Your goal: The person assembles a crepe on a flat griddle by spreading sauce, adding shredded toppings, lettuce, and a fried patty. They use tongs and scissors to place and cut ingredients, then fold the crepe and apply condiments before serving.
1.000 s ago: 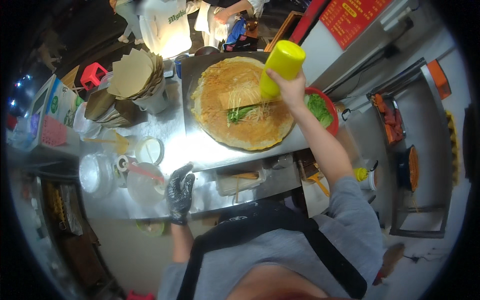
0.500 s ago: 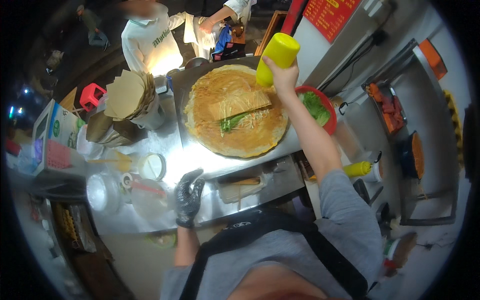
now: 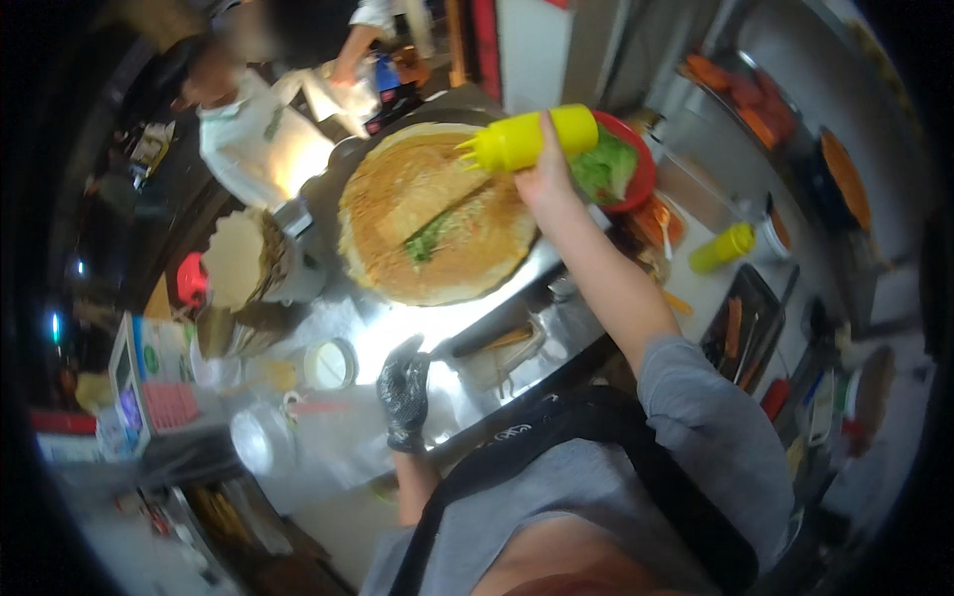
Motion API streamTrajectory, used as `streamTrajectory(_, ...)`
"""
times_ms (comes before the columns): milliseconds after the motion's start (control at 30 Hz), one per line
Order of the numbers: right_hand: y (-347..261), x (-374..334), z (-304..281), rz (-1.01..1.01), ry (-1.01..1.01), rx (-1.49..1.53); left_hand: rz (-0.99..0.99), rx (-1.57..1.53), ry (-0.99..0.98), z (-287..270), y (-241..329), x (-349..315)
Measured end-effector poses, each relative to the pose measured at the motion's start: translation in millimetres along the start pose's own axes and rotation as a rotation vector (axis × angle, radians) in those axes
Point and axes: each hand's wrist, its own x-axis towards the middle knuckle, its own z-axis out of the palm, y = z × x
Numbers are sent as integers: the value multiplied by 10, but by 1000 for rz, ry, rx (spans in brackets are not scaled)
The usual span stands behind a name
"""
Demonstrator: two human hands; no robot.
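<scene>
My bare right hand (image 3: pixel 547 182) grips a yellow squeeze bottle (image 3: pixel 517 142) with several nozzles, tipped nearly level over the right edge of a large round crepe (image 3: pixel 386 179). The crepe lies on a dark round griddle, brushed with orange-brown sauce. A flat crisp sheet (image 3: pixel 444 204) rests on it, beside green leaves (image 3: pixel 421 246) and pale shreds. My left hand (image 3: pixel 405 389), in a dark shiny glove, is near the counter's front edge, apart from the crepe. Its fingers are stretched out, the thumb standing off, and nothing is in it.
A red bowl of lettuce (image 3: pixel 606 167) stands right of the griddle. Another yellow bottle (image 3: pixel 722 248) is farther right. Paper bags (image 3: pixel 238 258), a lidded jar (image 3: pixel 330 365) and a clear tub (image 3: pixel 260 439) stand on the left. A person in white (image 3: pixel 253 139) is beyond the counter.
The squeeze bottle has gone from steeply tilted to nearly level, its nozzles now pointing left over the crepe. The view has turned, and my left hand keeps its place by the counter edge.
</scene>
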Motion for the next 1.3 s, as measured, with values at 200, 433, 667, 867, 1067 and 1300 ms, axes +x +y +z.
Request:
streamTrajectory(200,-1894,-903,-1613,11,323,312,-65,84,-194,434,244,-93)
streamTrajectory(433,-4040,-1999,-4136,-631,1215,-502,108,77,-471,1294,1138,-273)
streamTrajectory(667,-5335,-2366,-5635,-14,1177,-1710,135,161,-590,2317,1971,-804)
streamTrajectory(867,-5304,-2816,-6005,-285,1259,-1805,128,71,-647,2844,2268,-1205)
streamTrajectory(1067,-4813,-3366,-5686,-46,1382,-1928,195,100,-672,3008,2366,-1282)
streamTrajectory(1300,-4739,-3374,-5928,-15,1267,-1361,197,68,-636,2808,2426,-1318)
